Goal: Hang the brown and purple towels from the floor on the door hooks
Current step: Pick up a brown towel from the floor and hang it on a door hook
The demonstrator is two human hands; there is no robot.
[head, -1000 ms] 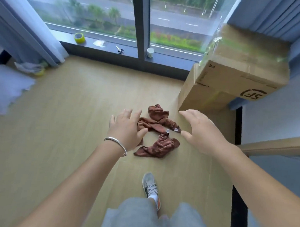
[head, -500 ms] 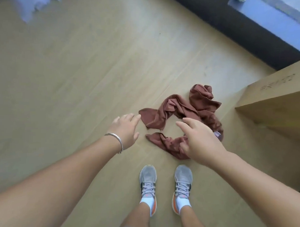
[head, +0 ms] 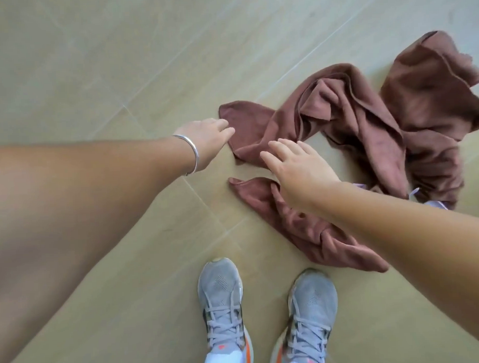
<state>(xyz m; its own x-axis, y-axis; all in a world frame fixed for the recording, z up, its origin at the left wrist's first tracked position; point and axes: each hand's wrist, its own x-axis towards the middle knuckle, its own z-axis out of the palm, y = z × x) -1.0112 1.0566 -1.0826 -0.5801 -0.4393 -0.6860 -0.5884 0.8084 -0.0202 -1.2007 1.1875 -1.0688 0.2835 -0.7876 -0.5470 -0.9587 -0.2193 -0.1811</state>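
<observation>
We see a plain reddish-brown towel [head: 367,128] on our pale yellowish wood-grain floor [head: 93,64]. Our shoes [head: 222,304] are grey with orange soles; our bracelet [head: 190,153] is silver.

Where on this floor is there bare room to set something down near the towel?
Bare floor spreads wide beyond the left hand, left of the brown towel. A small patch lies between the towel's two near ends, by the right hand. It is crowded on the right, where the towel bunches, and around the shoes.
</observation>
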